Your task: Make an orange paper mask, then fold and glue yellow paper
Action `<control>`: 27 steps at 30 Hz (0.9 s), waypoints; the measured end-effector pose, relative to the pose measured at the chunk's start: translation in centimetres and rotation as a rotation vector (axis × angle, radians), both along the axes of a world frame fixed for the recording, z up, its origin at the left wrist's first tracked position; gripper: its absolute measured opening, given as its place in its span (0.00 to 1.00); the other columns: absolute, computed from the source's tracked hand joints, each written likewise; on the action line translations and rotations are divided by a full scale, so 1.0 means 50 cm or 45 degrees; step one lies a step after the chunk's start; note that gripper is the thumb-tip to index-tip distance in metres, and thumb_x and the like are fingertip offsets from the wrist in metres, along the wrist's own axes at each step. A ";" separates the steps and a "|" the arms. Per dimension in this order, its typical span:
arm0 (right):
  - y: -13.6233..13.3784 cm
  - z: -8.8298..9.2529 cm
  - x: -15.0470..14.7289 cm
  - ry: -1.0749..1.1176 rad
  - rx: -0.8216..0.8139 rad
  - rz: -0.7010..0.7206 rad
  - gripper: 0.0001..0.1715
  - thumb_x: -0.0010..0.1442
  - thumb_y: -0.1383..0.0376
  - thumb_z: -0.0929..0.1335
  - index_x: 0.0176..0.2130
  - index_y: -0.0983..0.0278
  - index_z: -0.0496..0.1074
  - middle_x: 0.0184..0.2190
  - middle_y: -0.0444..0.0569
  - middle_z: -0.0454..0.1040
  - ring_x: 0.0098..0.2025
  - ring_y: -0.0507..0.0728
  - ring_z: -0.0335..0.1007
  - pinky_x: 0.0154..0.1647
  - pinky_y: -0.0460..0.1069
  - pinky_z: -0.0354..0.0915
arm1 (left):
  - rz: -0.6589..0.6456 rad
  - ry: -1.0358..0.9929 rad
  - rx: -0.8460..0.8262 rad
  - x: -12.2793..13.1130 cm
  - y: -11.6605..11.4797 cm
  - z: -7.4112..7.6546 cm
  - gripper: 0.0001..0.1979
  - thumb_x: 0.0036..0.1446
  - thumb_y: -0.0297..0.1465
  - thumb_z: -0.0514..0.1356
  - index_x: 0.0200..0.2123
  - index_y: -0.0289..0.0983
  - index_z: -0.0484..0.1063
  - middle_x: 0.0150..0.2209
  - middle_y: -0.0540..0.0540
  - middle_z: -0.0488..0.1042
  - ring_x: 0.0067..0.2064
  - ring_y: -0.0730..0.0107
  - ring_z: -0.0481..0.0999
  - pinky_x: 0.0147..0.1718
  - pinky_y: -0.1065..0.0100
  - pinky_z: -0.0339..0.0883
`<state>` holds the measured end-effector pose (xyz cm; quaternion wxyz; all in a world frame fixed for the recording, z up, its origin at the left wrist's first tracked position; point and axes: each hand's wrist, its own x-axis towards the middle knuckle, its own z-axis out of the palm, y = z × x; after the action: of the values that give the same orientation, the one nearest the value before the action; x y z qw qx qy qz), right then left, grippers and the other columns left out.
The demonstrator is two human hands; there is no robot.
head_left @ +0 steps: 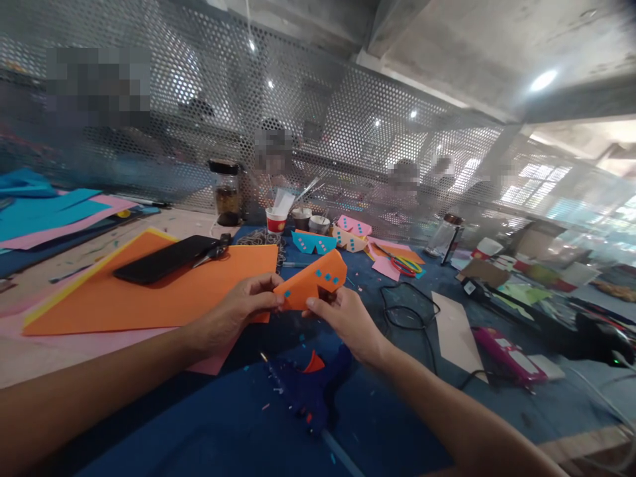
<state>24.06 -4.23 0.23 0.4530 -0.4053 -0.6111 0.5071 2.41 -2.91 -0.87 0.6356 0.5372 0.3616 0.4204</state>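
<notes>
Between my hands is an orange foam piece (309, 281) with a notch in its lower edge and several small blue squares on its face. My left hand (252, 301) pinches its left end between thumb and fingers. With thumb in front and fingers behind, my right hand (345, 317) grips the lower right part beside the notch. Below them a dark blue glue gun (311, 391) with a red trigger lies on the blue table. Beyond the held piece stand similar notched pieces: a blue one (314, 244), a peach one (349, 240) and a pink one (354, 225).
Large orange sheets (163, 301) lie at left, bearing a black phone (166, 258) and small snips (213, 250). Scissors (406, 266), a black cable (405, 309) and a magenta box (511, 358) are at right. Cups (276, 220) and a jar (227, 195) stand before a perforated screen; people are behind it.
</notes>
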 end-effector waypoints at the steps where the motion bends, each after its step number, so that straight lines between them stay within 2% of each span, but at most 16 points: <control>1: 0.000 -0.002 0.000 -0.019 0.015 0.003 0.16 0.58 0.59 0.73 0.43 0.67 0.76 0.37 0.49 0.80 0.36 0.55 0.78 0.42 0.51 0.74 | -0.003 0.004 -0.002 -0.001 -0.001 0.000 0.09 0.54 0.34 0.69 0.34 0.39 0.71 0.31 0.52 0.71 0.31 0.74 0.69 0.28 0.74 0.60; 6: -0.003 0.000 -0.002 -0.079 0.018 -0.007 0.16 0.59 0.59 0.72 0.44 0.67 0.75 0.36 0.49 0.81 0.36 0.56 0.79 0.42 0.51 0.74 | 0.004 0.051 0.032 -0.002 -0.002 -0.002 0.09 0.54 0.34 0.68 0.34 0.39 0.71 0.32 0.52 0.70 0.32 0.74 0.67 0.28 0.74 0.57; 16: -0.007 0.005 -0.002 -0.122 0.051 -0.001 0.14 0.59 0.59 0.72 0.42 0.66 0.76 0.34 0.49 0.81 0.37 0.57 0.79 0.43 0.51 0.73 | -0.002 0.080 0.019 -0.002 0.002 -0.009 0.08 0.55 0.35 0.68 0.35 0.39 0.73 0.33 0.51 0.71 0.34 0.71 0.69 0.30 0.72 0.60; 27: -0.009 0.005 -0.005 -0.098 0.018 0.007 0.13 0.59 0.60 0.72 0.42 0.66 0.76 0.34 0.49 0.81 0.36 0.57 0.80 0.42 0.51 0.73 | 0.023 0.088 0.035 0.000 -0.003 -0.002 0.05 0.54 0.32 0.66 0.33 0.39 0.73 0.32 0.52 0.71 0.34 0.71 0.69 0.31 0.72 0.59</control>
<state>23.83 -4.66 0.48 0.4307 -0.4197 -0.6326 0.4880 2.41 -3.04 -0.94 0.6115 0.5568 0.3825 0.4121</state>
